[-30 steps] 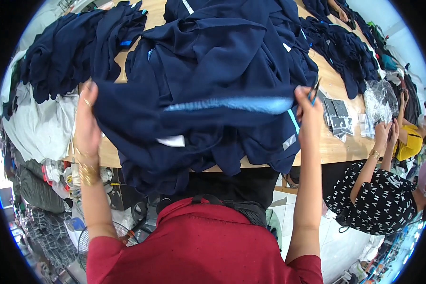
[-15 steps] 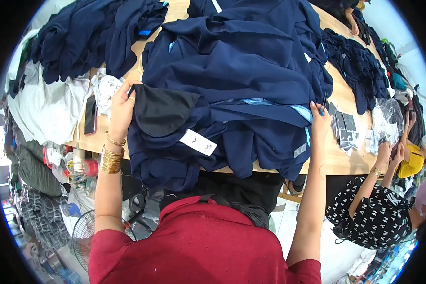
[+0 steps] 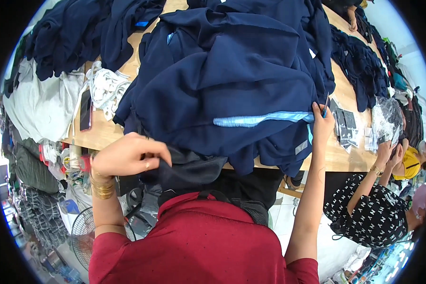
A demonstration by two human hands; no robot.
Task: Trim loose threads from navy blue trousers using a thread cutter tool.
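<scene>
A navy garment (image 3: 251, 66) lies bunched over a heap of the same cloth, with a light blue strip (image 3: 251, 119) along its lower fold. My left hand (image 3: 130, 154), slightly blurred, has its fingers curled on a black lining piece (image 3: 194, 165) at the table's front edge. At the strip's right end, my right hand (image 3: 322, 118) pinches the garment. Small thread snips (image 3: 326, 108) with blue handles sit in that same hand, blades pointing away from me.
More navy garments (image 3: 80, 38) lie at far left, and another pile (image 3: 359, 61) at the right. White cloth (image 3: 42, 104) and a phone (image 3: 86, 111) are on the left. Small black packets (image 3: 346, 124) lie right of my hand. A co-worker (image 3: 374, 208) works at the right edge.
My left hand has come down toward me with the black lining, which now hangs lower. The white tag is now out of sight, and more of the light blue strip shows.
</scene>
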